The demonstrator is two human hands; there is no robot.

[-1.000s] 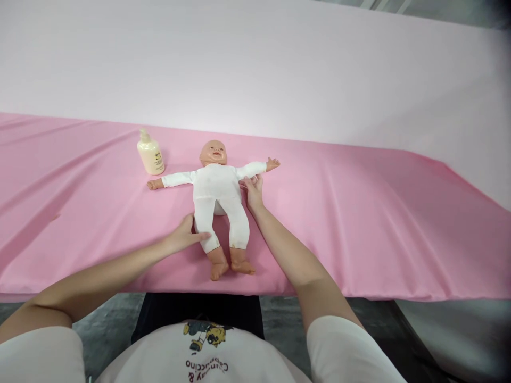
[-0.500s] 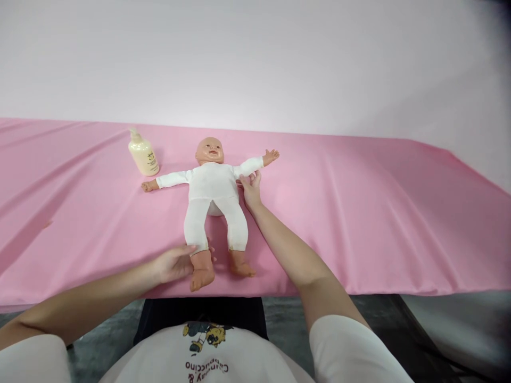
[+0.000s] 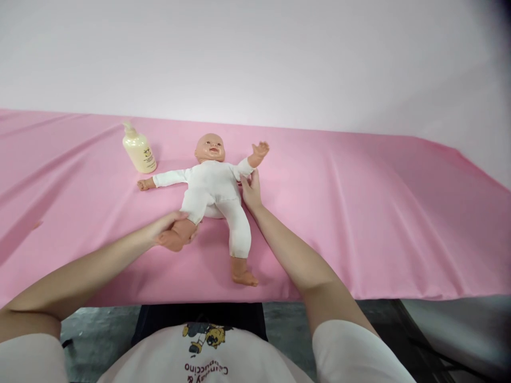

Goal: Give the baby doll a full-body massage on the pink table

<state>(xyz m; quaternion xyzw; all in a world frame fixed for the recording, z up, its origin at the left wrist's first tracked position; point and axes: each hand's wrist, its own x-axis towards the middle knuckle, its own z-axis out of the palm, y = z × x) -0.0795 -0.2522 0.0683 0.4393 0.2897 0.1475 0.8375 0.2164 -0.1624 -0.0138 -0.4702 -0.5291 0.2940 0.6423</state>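
A baby doll [image 3: 213, 181] with a white cloth body lies on its back, head toward the wall. My left hand [image 3: 170, 223] is wrapped round the doll's leg on the left, just above the foot, and the leg is bent up and out to the left. Part of that hand is hidden behind the leg. My right hand [image 3: 251, 190] grips the doll's arm on the right near the elbow, its fingertips partly covered by the sleeve. That arm is bent upward with the palm spread. The doll's other leg lies straight toward me.
Left of the doll's head stands a cream pump bottle [image 3: 139, 150]. Pink cloth [image 3: 339, 213] with several folds covers the table, its front edge close to my body. A white wall [image 3: 255, 64] rises behind.
My left hand has raised the doll's leg and moved it up and to the left. The doll's arm in my right hand has bent upward and inward.
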